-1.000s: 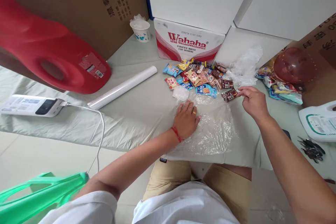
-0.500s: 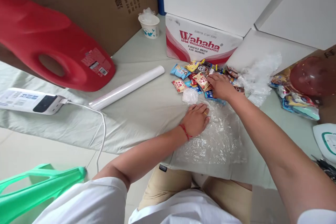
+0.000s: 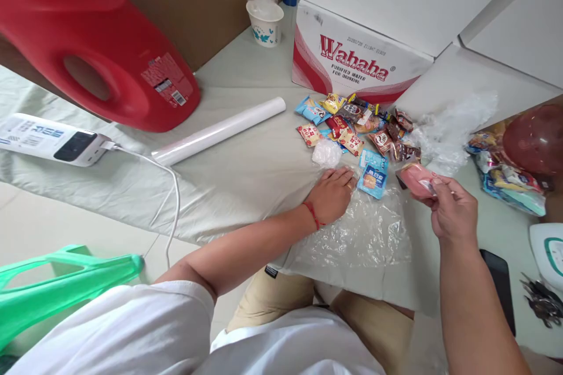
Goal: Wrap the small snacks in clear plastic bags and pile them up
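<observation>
Right hand (image 3: 455, 208) grasping pink packet (image 3: 419, 180), fingers pinched on its near end, packet off to their left, held above the counter (image 3: 428, 269). Left hand (image 3: 331, 196) palm down, fingers loosely spread, gripping nothing, resting at the edge of a clear bag (image 3: 373, 240) that spreads below and right of them. Blue packet (image 3: 373, 181) just right of left fingers, lying between the two hands. White plastic wad (image 3: 326, 153) just beyond left fingertips; snack pile (image 3: 352, 143) beyond that, mixed wrappers. Crumpled clear plastic (image 3: 444, 135) beyond right fingers; bagged snacks (image 3: 514, 181) to their right, round red thing (image 3: 534, 137) above these. Phone (image 3: 499, 284) and keys (image 3: 543, 303) nearer the body than right fingers, off to their right. White roll (image 3: 220, 130) left of left fingers, well apart. Wahaha box (image 3: 356, 73) farther off, behind the pile.
</observation>
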`<state>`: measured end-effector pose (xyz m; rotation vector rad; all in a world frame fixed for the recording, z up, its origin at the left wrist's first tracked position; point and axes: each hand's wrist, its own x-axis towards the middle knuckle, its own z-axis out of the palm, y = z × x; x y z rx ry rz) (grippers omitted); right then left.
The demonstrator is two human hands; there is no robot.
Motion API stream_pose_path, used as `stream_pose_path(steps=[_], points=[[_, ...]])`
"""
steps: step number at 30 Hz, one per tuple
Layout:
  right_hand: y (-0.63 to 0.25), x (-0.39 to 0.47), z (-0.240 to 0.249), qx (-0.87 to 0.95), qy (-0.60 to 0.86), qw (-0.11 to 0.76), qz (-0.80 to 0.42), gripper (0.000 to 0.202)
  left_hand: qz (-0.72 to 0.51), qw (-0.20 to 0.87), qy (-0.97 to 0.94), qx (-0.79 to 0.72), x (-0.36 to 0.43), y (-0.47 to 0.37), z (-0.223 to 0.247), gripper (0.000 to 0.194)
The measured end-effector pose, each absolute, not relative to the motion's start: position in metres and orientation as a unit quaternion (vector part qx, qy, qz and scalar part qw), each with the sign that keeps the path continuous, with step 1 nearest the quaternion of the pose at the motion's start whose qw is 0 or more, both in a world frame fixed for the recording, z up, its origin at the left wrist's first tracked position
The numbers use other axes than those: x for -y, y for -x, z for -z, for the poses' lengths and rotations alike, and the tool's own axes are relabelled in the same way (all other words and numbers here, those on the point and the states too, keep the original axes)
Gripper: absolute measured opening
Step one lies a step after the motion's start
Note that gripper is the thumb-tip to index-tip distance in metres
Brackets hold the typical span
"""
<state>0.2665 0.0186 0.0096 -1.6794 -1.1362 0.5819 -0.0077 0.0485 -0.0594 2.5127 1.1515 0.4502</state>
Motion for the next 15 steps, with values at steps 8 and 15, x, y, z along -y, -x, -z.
stream_pose_path(steps=[8, 15], points=[[-0.204, 0.008, -0.004, 0.372, 0.67, 0.404, -0.5, 0.047, -0.15, 0.205, -0.871, -0.42, -0.053, 0.012, 0.054, 0.053], [-0.205, 0.012, -0.012, 0.576, 0.759, 0.173, -0.251, 0.052, -0.214, 0.276, -0.833, -0.429, -0.061, 0.018, 0.057, 0.058]])
